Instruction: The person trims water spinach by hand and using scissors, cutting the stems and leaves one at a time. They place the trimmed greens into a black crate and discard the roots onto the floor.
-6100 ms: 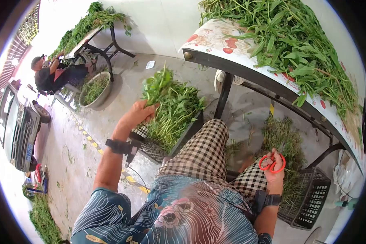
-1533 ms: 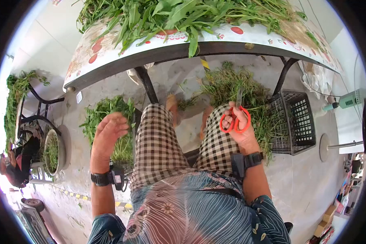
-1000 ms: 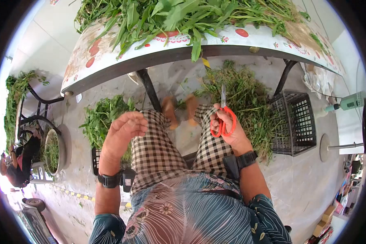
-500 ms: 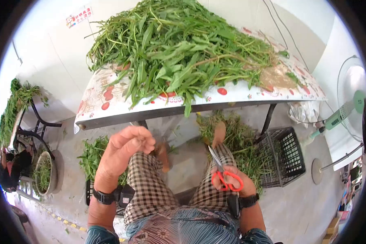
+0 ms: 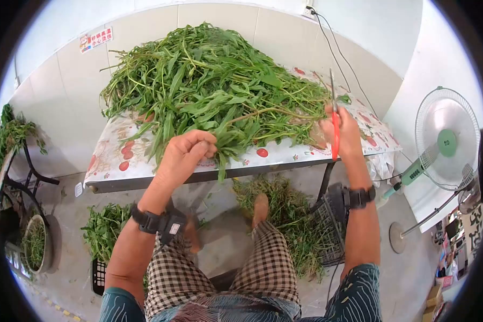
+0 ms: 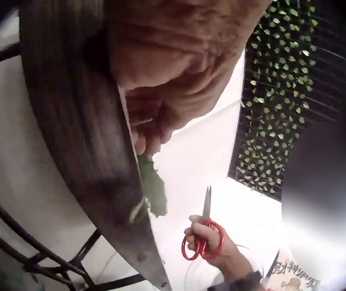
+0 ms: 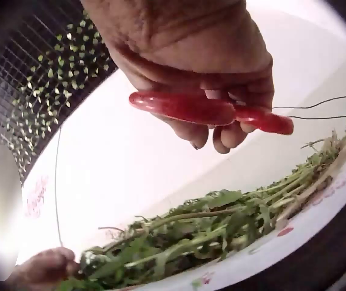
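Observation:
A heap of long-leaved green stems (image 5: 214, 91) covers much of the table. At the heap's front edge my left hand (image 5: 190, 153) has its fingers curled on leafy tips; in the left wrist view a green leaf (image 6: 153, 187) shows just below the fingertips. My right hand (image 5: 344, 131) holds red-handled scissors (image 5: 336, 134) over the right end of the heap, blades pointing up and away. The right wrist view shows the red handles (image 7: 185, 109) round the fingers, above the cut stem ends, with the left hand (image 7: 48, 267) at the far end of the greens.
The table (image 5: 112, 155) has a white cover with red fruit prints. Below it lie stem trimmings (image 5: 284, 220) and a black crate (image 5: 327, 225). Another crate (image 5: 98, 276) with greens (image 5: 104, 228) stands at left. A fan (image 5: 446, 142) stands at right.
The view has tilted up to the table. Both hands have risen from above the lap: the left to the heap's leaves, the right, with the scissors, over its right end. Earlier, the left hand held greens above the left crate.

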`<action>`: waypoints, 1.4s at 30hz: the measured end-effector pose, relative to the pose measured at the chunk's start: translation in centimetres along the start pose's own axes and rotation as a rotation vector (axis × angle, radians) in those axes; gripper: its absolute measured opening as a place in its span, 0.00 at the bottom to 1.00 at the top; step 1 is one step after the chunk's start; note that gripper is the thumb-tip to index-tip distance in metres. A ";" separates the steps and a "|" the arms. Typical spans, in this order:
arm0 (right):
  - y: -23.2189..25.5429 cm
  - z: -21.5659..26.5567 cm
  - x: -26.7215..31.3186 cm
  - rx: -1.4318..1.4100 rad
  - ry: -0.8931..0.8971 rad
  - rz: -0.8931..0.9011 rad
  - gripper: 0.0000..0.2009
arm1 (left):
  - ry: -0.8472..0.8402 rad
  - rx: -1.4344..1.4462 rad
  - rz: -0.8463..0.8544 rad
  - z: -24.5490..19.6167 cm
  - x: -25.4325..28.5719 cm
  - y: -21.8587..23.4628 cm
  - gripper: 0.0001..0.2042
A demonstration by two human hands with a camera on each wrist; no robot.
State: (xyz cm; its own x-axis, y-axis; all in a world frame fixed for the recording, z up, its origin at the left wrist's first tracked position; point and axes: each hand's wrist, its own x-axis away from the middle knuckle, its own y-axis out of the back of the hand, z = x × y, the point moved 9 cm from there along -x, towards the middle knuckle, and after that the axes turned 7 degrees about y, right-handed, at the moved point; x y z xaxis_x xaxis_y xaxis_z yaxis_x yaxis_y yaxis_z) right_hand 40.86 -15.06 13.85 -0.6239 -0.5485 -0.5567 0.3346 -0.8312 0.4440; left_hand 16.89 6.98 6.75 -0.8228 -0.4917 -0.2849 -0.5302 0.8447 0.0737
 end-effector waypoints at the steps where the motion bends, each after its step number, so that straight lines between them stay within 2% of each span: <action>1: -0.2 0.4 -1.2 0.177 0.088 -0.007 0.11 | 0.045 0.028 -0.018 0.7 -0.2 0.4 0.08; 3: -1.4 0.5 -3.5 0.533 0.267 -0.016 0.12 | 0.016 0.022 -0.010 0.8 -0.1 0.4 0.08; 5: -3.6 -1.6 -5.3 0.570 0.232 0.075 0.13 | -0.026 -0.011 -0.011 0.8 0.0 0.5 0.08; 7: -6.3 -1.5 -5.9 0.673 0.228 0.182 0.14 | -0.038 -0.031 0.004 0.4 0.2 0.2 0.08; 8: -8.6 -2.1 -6.2 0.740 0.208 0.372 0.15 | -0.042 -0.046 0.009 0.2 0.2 0.2 0.09; 11: -9.5 -3.2 -7.4 0.729 0.338 0.357 0.14 | -0.012 -0.065 0.007 0.5 0.2 0.2 0.09; 14: -6.7 -1.0 -9.7 0.732 0.382 0.130 0.12 | -0.055 -0.127 0.005 -0.5 0.4 0.0 0.08; 20: 2.5 7.5 -13.7 0.674 0.532 -0.417 0.14 | -0.106 -0.182 -0.004 -0.7 0.4 -0.2 0.09; 23: 4.7 9.7 -14.2 0.557 0.441 -0.449 0.16 | -0.108 -0.203 -0.011 -0.9 0.4 -0.2 0.09; 24: 4.9 9.6 -14.3 0.368 0.423 -0.441 0.16 | -0.106 -0.211 -0.010 -1.0 0.4 -0.3 0.09; 28: 1.1 6.6 -15.3 -0.323 0.122 0.066 0.13 | -0.113 -0.219 -0.018 -1.4 0.6 -0.4 0.08; 31: -2.4 5.6 -13.6 -0.446 -0.019 0.190 0.12 | -0.123 -0.216 -0.012 -1.5 0.6 -0.5 0.08; 32: -2.9 5.7 -13.3 -0.514 -0.042 0.187 0.12 | -0.122 -0.210 -0.007 -1.4 0.6 -0.5 0.09; 36: -5.5 6.8 -12.2 -0.794 0.115 0.252 0.12 | -0.111 -0.170 0.010 -0.9 0.5 -0.3 0.10; 39: -9.8 7.5 -8.4 -0.884 -0.046 0.223 0.16 | -0.104 -0.132 0.016 -0.6 0.4 -0.2 0.11; 42: -13.0 8.0 -5.2 -0.950 -0.130 0.207 0.23 | -0.130 -0.165 0.014 -1.1 0.6 -0.2 0.13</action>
State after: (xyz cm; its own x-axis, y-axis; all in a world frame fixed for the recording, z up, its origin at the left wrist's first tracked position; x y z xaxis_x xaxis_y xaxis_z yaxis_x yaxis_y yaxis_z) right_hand 34.12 -0.72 16.55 -0.5427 -0.7245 -0.4249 0.8398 -0.4779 -0.2576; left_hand 16.29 6.32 7.59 -0.8028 -0.4393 -0.4032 -0.5538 0.8000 0.2309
